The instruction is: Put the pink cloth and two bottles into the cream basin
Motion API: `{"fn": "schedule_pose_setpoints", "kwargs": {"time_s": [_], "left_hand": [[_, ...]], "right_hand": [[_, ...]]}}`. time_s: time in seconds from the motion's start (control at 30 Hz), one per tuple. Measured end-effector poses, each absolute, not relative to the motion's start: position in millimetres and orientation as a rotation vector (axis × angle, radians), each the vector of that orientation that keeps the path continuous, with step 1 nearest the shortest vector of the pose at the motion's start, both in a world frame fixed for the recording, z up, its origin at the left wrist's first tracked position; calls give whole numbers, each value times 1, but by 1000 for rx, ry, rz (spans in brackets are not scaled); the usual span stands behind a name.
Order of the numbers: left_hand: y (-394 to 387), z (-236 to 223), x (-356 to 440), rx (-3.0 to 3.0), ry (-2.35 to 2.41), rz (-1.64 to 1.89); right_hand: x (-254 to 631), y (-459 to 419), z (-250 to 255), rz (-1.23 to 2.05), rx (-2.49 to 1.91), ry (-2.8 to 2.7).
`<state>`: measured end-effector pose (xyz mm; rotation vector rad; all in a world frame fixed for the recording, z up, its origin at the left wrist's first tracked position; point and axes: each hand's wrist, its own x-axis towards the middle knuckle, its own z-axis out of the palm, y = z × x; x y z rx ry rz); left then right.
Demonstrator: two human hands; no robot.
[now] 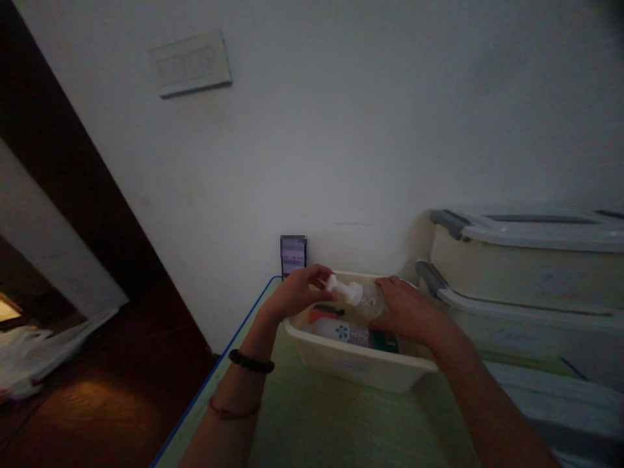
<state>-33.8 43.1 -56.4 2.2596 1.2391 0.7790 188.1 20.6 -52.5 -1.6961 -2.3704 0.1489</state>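
Note:
Over an off-white plastic bin (361, 365), a clear pump bottle (371, 300) with a white pump top lies tilted on its side, its nozzle toward the left. My right hand (407, 309) is wrapped round the bottle's body. The fingers of my left hand (305, 289) curl about the white pump head at the other end. Inside the bin, beneath the bottle, are a white bottle (329, 327) with a teal pattern on its label, a red item (322, 314) and a dark green item (383, 340). The hands hide part of the contents.
The bin stands on a green table (312, 422) with a blue edge, against a white wall (302, 149). Behind it a phone (293, 255) leans upright. Stacked lidded boxes (526, 273) with grey handles stand at the right. White plastic bags (43, 357) lie at the left.

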Motion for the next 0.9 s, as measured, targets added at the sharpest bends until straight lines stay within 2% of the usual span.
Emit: {"fn": "schedule_pose_setpoints", "kwargs": {"time_s": [0.13, 0.43, 0.63, 0.9], "left_hand": [[44, -54, -31, 2290, 1319, 629], [38, -42, -23, 2726, 1280, -25], [42, -47, -19, 2808, 1201, -394], [32, -58, -10, 2844, 1317, -375]], "right_hand": [[188, 22, -50, 196, -1670, -2334], [185, 20, -46, 227, -1752, -2190], [186, 20, -46, 188, -1764, -2181], [186, 18, -46, 185, -1771, -2176]]}}
